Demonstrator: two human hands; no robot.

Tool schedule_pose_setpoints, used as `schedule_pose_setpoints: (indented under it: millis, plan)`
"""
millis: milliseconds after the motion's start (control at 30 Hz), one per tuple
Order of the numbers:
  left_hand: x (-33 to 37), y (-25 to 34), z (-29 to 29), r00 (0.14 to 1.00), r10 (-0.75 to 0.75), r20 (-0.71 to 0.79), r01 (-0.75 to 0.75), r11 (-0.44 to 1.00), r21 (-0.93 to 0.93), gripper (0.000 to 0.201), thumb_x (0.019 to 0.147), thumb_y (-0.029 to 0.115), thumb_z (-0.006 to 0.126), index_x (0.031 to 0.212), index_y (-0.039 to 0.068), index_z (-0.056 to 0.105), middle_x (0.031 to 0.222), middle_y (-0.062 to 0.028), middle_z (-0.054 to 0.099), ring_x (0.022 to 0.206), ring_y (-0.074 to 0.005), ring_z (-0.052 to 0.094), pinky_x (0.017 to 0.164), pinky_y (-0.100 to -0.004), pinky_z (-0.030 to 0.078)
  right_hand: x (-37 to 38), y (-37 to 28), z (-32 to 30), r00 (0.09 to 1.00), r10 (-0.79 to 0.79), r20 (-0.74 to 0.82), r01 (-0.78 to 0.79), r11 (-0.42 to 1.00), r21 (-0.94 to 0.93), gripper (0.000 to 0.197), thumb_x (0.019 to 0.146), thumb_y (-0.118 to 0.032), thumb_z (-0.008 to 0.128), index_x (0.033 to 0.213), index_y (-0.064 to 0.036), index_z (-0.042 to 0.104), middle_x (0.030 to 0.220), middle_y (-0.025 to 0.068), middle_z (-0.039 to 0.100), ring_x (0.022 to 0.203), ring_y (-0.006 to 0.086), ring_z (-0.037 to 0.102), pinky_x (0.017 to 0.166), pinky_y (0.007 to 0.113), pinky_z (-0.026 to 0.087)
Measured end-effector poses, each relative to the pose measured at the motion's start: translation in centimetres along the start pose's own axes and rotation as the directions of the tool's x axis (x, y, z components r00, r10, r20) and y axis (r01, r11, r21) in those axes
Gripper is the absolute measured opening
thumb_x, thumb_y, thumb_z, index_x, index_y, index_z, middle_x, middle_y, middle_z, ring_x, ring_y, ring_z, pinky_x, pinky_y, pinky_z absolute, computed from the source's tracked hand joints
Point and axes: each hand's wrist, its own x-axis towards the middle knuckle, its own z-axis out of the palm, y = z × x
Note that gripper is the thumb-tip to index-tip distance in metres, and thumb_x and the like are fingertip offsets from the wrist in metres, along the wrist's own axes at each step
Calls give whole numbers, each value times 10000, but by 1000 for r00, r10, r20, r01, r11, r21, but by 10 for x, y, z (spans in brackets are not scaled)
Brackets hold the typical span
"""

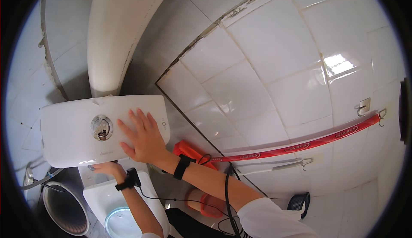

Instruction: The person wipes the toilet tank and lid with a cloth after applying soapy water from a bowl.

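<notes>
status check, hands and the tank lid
Right hand flat on white tank lid. Left hand under its front edge. Nothing in the way.

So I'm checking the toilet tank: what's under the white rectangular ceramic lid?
The left hand reaches in under the white rectangular ceramic lid; its fingers are hidden. The right hand lies flat on top, beside the round chrome flush button. The tank's inside is covered.

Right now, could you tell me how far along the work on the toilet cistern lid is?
Done: the white cistern lid sits across the tank, its round chrome flush button in place. In hand: the right hand lies flat on top of the lid, while the left hand reaches under its front edge. Left: the lid looks slightly askew, so it probably is not settled yet, and both hands are on it.
</notes>
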Motion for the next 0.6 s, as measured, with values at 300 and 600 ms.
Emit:
schedule_pose_setpoints:
  millis: [300, 600]
  plan:
    - [-67, 27, 40, 939, 327, -111, -300, 931, 207, 403, 938, 339, 319, 1018, -52, 265, 1029, -255, 406, 873, -291, 486, 734, -414, 505, -6, 9, -6, 999, 16, 29, -16, 1000, 12, 559, 776, -344, 544, 1278, -132, 418, 1299, 212, 337, 1177, 423, 329, 949, 546, 278]
    - [-12, -36, 3, 987, 25, -162, 10, 977, 212, 413, 914, 299, 326, 1068, -84, 299, 1067, -265, 465, 892, -333, 534, 737, -448, 516, -2, 5, -4, 999, -7, 31, 8, 1000, -19, 570, 773, -344, 542, 1283, -128, 411, 1298, 214, 335, 1169, 416, 335, 943, 536, 288]
